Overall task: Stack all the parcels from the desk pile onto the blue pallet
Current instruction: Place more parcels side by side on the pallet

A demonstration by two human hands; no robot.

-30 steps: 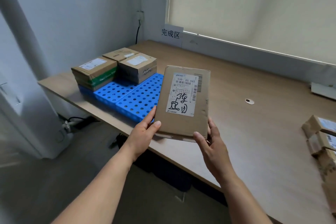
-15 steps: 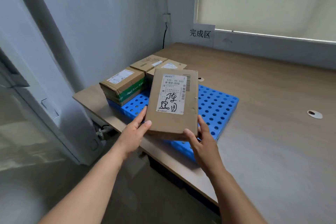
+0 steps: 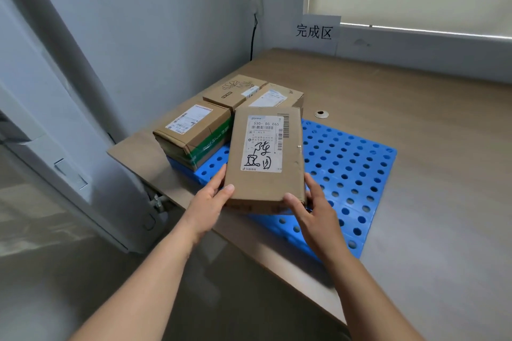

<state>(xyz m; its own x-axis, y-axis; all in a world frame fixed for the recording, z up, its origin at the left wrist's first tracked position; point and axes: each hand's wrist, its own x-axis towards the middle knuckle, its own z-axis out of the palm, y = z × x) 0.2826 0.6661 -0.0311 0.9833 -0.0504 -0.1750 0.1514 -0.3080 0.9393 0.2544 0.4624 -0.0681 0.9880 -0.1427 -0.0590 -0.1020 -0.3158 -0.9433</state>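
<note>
1. Desk [image 3: 432, 124]: flat, matt wood-grain laminate, set into a corner of grey walls.
2. Pallet [image 3: 349, 171]: blue moulded plastic, rectangular, pierced by rows of round holes. It lay at the desk's near-left corner, and more of its right side showed than half a second earlier.
3. Boxes [image 3: 194, 130]: three brown cardboard cartons with white labels on the pallet's far-left part. The front one was banded with green tape.
4. Parcel [image 3: 266, 185]: flat brown cardboard with a white label and black handwriting. It was held above the pallet's near-left part, its far edge closer to the boxes than before.
5. Left hand [image 3: 210, 199]: gripped the parcel's near-left corner, thumb on top.
6. Right hand [image 3: 315, 210]: gripped the near-right corner, thumb on top.
7. Sign [image 3: 314, 32]: white sheet with black characters, on the wall.
8. Grommet [image 3: 320, 113]: small round ring in the desk, just beyond the pallet.
</note>
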